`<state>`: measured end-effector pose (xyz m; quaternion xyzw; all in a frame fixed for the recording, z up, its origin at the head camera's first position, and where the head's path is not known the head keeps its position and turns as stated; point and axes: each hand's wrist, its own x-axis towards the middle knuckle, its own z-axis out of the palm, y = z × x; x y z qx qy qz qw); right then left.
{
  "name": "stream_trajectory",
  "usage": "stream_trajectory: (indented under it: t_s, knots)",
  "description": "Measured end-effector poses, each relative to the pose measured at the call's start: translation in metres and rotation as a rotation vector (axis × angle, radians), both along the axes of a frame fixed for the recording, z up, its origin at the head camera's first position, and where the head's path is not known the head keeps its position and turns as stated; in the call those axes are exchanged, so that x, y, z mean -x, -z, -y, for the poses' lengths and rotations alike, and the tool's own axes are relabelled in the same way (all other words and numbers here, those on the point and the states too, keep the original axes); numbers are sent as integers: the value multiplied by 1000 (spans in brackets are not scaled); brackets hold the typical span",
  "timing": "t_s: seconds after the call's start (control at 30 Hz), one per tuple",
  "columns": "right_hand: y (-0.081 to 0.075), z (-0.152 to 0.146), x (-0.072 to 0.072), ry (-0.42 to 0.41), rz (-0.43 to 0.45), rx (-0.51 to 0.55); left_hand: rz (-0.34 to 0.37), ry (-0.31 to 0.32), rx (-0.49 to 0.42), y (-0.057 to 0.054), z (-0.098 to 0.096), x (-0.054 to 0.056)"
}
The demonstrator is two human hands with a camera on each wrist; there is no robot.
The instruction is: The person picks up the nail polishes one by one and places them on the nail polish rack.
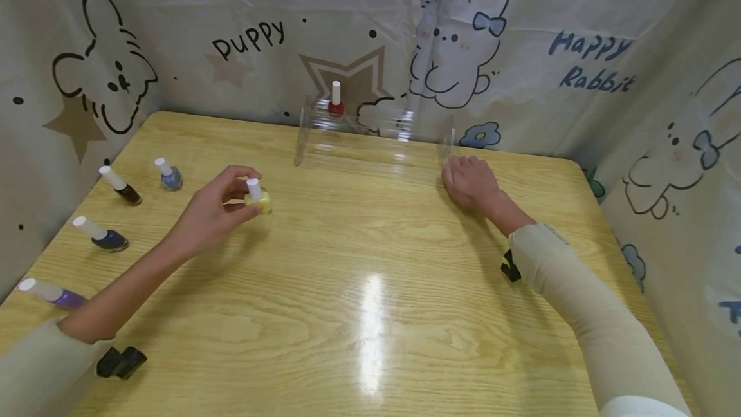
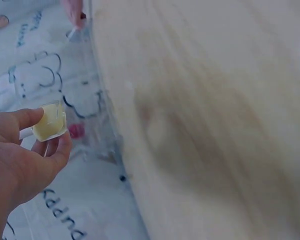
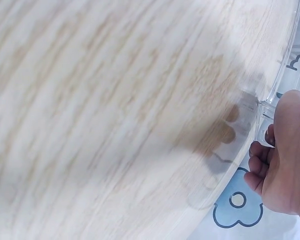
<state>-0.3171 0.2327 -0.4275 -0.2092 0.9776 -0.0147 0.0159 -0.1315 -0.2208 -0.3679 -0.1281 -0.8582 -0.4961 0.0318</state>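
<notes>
My left hand (image 1: 217,211) pinches a nail polish bottle (image 1: 258,199) with yellow polish and a white cap, held upright over the table. In the left wrist view the thumb and fingertips grip the yellow bottle (image 2: 51,122) at its sides. A clear acrylic rack (image 1: 376,137) stands at the table's back edge, with a red nail polish bottle (image 1: 336,101) upright on its left part. My right hand (image 1: 471,182) is at the rack's right end, fingers curled at the clear end panel (image 3: 260,112); the thumb's contact is partly hidden.
Along the table's left side lie a light blue bottle (image 1: 170,177), a dark bottle (image 1: 128,194), a navy bottle (image 1: 109,240) and a purple bottle (image 1: 68,299), all white-capped. A printed curtain (image 1: 347,11) hangs behind the wooden table (image 1: 324,301).
</notes>
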Motion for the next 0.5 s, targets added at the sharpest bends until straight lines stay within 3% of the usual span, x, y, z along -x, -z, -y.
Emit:
stream_trajectory:
  t_s: [0.5]
  knots:
    - [-2, 2, -6, 3, -53, -26, -55, 109, 11, -14, -55, 46]
